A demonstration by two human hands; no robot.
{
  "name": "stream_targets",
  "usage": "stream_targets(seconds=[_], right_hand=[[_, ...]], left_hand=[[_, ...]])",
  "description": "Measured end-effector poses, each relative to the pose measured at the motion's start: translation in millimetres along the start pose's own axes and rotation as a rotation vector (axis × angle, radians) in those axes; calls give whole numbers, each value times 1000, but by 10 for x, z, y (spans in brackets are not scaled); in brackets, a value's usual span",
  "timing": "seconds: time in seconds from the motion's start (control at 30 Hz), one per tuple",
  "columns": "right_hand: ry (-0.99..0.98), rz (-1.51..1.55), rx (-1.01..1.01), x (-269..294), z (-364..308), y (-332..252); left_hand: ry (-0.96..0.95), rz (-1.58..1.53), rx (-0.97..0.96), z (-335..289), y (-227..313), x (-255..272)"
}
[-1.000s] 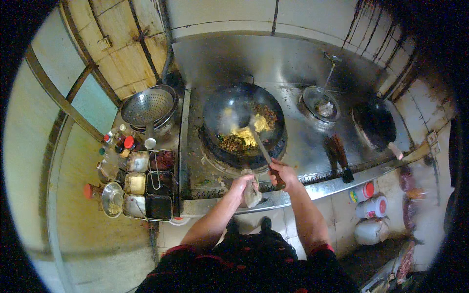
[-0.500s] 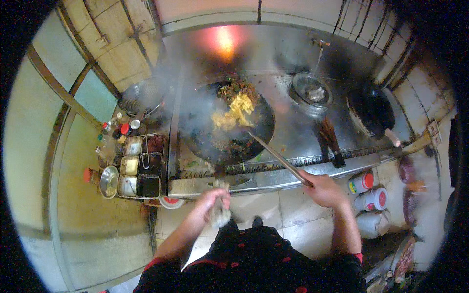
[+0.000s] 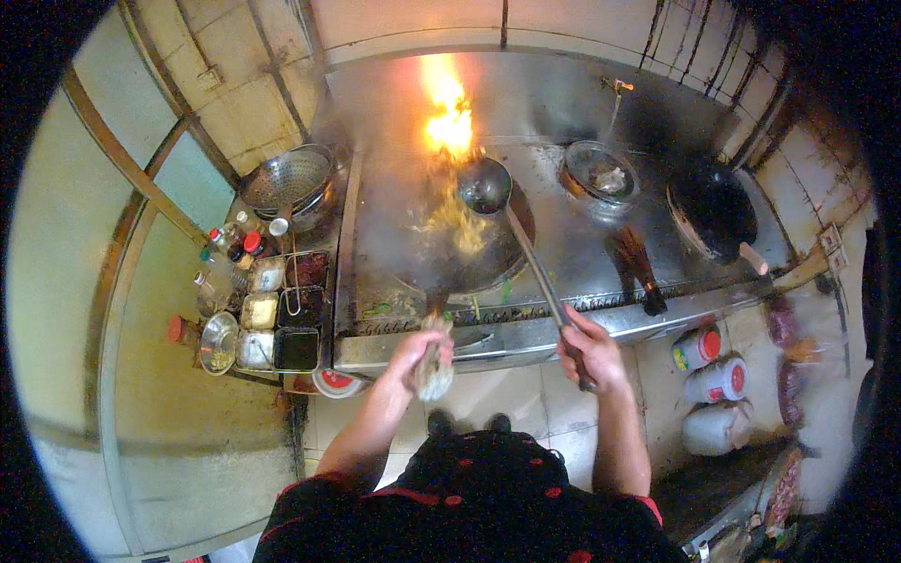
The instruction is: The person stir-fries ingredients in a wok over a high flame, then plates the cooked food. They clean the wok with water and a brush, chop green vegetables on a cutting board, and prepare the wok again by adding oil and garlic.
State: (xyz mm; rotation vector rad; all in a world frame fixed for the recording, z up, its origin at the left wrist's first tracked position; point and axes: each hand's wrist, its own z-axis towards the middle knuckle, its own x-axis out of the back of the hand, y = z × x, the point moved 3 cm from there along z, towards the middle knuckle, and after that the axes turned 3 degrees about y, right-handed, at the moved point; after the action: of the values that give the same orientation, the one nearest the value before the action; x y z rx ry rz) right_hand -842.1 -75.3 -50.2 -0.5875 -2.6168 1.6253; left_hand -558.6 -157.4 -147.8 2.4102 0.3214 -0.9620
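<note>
My left hand [image 3: 420,361] is closed round a pale folded cloth [image 3: 435,377] at the near end of the wok's handle. The dark wok [image 3: 507,242] is over the burner ahead of it, smeared by motion and steam. Yellow, egg-like food [image 3: 452,225] is blurred in the wok, partly lifted toward its far side. My right hand [image 3: 595,357] grips the long handle of a ladle [image 3: 485,185], whose dark round bowl hangs over the wok's far right part. Tall flames [image 3: 450,113] rise beyond the wok.
A perforated strainer [image 3: 289,178], bottles [image 3: 218,272] and seasoning containers [image 3: 298,349] stand left. To the right are a lidded pot [image 3: 601,174], a bamboo brush [image 3: 636,263] and a second wok [image 3: 718,211]. Tubs [image 3: 715,380] sit on the floor at right.
Flames have flared up behind the wok. The ladle's bowl has lifted out of the food, and my right hand has moved left. The food has blurred and shifted; the steam on the left has thinned.
</note>
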Motion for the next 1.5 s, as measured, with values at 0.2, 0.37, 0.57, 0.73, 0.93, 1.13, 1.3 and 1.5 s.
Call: stream_targets(seconds=[0.2,0.37,0.57,0.73,0.93,1.13,1.3,1.5], right_hand=[[-42,1,-76,-487,478,138],[-56,-216,-24,-388,530,180],[257,-905,443,-560,1139,120],[-89,-1389,611,-723,657,-158],[-113,-1657,485,-465,111,-542],[119,-1544,446,-338,315,-446],[-109,-1524,511,-52,-64,-609],[120,-1493,500,-330,490,-242]], left_hand=[[54,30,36,58,134,-183],[76,62,54,13,-41,29],[96,225,27,94,19,28],[-42,50,-8,282,505,-288],[-217,130,-233,615,709,-481],[110,380,-150,112,116,-80],[34,306,-294,-130,486,-203],[323,398,-90,153,135,-71]])
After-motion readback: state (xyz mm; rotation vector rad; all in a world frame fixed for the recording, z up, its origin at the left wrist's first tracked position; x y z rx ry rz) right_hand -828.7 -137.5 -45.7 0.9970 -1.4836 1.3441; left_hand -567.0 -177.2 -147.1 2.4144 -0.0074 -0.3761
